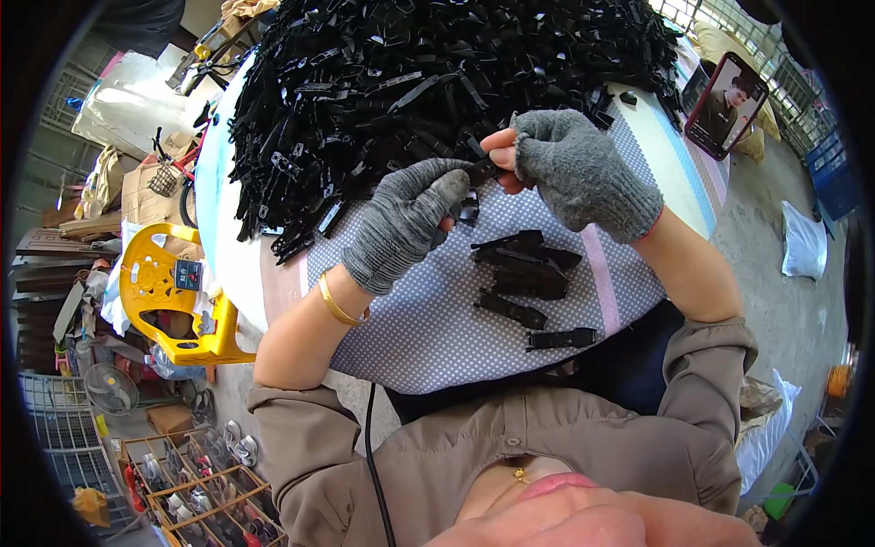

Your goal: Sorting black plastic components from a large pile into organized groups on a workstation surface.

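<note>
Nearest the person's brown shirt point(510, 438), a single black clip-like part point(561, 339) lay flat near the edge of the dotted grey tablecloth point(428, 337). Just beyond it sat a small cluster of similar black parts point(529, 269), some overlapping. Past these, in the air above the cloth, both gloved hands held one small dark piece point(480, 171). The left hand point(401, 219), in a grey knit glove, pinched one end between thumb and curled forefinger; the right hand point(576, 169) pressed its bare fingertips together on the other end. Behind them rose a broad heap of black parts point(383, 82), and at the table's far right stood a lit smartphone point(726, 107).
</note>
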`<state>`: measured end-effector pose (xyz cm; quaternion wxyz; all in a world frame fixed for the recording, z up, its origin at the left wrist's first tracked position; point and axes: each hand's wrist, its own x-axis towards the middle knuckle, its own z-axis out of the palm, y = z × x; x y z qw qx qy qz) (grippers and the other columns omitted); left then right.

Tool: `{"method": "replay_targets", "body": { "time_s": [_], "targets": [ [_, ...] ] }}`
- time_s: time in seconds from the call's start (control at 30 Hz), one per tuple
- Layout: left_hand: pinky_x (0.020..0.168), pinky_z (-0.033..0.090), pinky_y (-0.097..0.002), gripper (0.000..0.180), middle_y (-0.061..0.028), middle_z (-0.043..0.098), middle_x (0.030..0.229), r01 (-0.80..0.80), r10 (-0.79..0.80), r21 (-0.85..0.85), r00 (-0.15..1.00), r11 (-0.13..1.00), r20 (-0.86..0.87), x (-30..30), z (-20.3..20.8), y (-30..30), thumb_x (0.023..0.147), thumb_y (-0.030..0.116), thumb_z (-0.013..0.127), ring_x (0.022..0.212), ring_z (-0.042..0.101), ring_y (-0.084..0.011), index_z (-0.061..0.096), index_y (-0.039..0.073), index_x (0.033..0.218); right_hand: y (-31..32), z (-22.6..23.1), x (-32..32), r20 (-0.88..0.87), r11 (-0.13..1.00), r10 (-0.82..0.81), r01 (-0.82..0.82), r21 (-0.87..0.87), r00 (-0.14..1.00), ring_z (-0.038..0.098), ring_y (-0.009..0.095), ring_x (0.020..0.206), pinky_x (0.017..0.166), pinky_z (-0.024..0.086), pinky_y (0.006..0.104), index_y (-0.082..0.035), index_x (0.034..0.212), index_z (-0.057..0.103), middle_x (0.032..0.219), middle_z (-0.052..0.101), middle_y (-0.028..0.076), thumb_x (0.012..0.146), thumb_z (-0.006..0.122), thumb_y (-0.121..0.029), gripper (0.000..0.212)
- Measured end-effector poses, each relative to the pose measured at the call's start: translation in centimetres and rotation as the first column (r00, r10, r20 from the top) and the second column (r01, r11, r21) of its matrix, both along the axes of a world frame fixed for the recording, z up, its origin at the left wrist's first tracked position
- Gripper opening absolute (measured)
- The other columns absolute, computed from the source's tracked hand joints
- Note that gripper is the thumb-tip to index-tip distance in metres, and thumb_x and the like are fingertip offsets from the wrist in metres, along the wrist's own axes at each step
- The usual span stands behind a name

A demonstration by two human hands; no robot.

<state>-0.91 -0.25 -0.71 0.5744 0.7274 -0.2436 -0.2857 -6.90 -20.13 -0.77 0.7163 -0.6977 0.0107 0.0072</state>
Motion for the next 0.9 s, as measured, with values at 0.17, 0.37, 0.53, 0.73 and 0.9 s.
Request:
{"method": "replay_targets", "body": {
  "time_s": [0.17, 0.37, 0.53, 0.73, 0.9],
  "targets": [
    [0.059, 0.047, -0.0204, 0.021, -0.0027, 0.063, 0.072, -0.015, -0.035, 0.115, 0.908, 0.993, 0.417, -0.4, -0.7, -0.4, 0.089, 0.019, 0.056, 0.062, 0.056, -0.0073, 0.063, 0.003, 0.102, 0.1, -0.8, 0.0, 0.084, 0.993, 0.022, -0.013, -0.114, 0.996, 0.063, 0.014, 0.068, 0.064, 0.053, 0.0262, 0.0, 0.095, 0.064, 0.079, 0.063, 0.007, 0.085, 0.06, -0.014, 0.017],
    [0.067, 0.05, -0.0267, 0.023, -0.0097, 0.066, 0.085, 0.218, -0.214, -0.017, 0.967, 0.976, 0.136, -0.2, 0.5, -0.1, 0.089, 0.017, 0.055, 0.076, 0.061, -0.014, 0.061, -0.001, 0.102, -0.5, -1.1, 1.0, 0.198, 0.988, 0.15, -0.141, -0.059, 0.969, 0.063, 0.018, 0.08, 0.074, 0.052, 0.0287, 0.0, 0.09, 0.065, 0.081, 0.063, 0.01, 0.086, 0.059, -0.031, 0.032],
    [0.067, 0.05, -0.0295, 0.025, -0.012, 0.065, 0.083, 0.222, -0.252, 0.118, 0.854, 0.968, 0.456, -2.1, -1.2, -1.4, 0.089, 0.02, 0.054, 0.073, 0.062, -0.0201, 0.06, 0.001, 0.104, 2.0, 0.2, 0.2, 0.013, 0.969, 0.22, -0.217, -0.121, 0.975, 0.062, 0.021, 0.086, 0.081, 0.05, 0.0327, 0.003, 0.099, 0.061, 0.09, 0.063, 0.013, 0.087, 0.034, -0.063, 0.072],
    [0.057, 0.048, -0.0334, 0.024, -0.0122, 0.061, 0.073, 0.215, -0.179, 0.038, 0.688, 0.976, 0.703, -2.8, -1.9, -1.4, 0.088, 0.021, 0.053, 0.064, 0.06, -0.0251, 0.06, 0.004, 0.102, 2.1, -0.2, 0.0, 0.327, 0.929, 0.328, -0.239, -0.282, 0.886, 0.061, 0.023, 0.091, 0.088, 0.048, 0.0325, 0.004, 0.105, 0.057, 0.095, 0.061, 0.013, 0.091, 0.029, -0.056, 0.068],
    [0.051, 0.046, -0.0335, 0.03, -0.0113, 0.058, 0.074, 0.131, -0.372, 0.352, 0.447, 0.927, 0.814, -5.3, -1.5, -1.2, 0.086, 0.031, 0.056, 0.057, 0.057, -0.0265, 0.058, 0.006, 0.102, 0.0, -0.6, 2.0, 0.145, 0.998, 0.051, -0.057, 0.034, 0.988, 0.058, 0.016, 0.076, 0.073, 0.05, 0.028, 0.002, 0.097, 0.061, 0.084, 0.061, 0.009, 0.092, 0.032, -0.056, 0.065]
  ]
}}
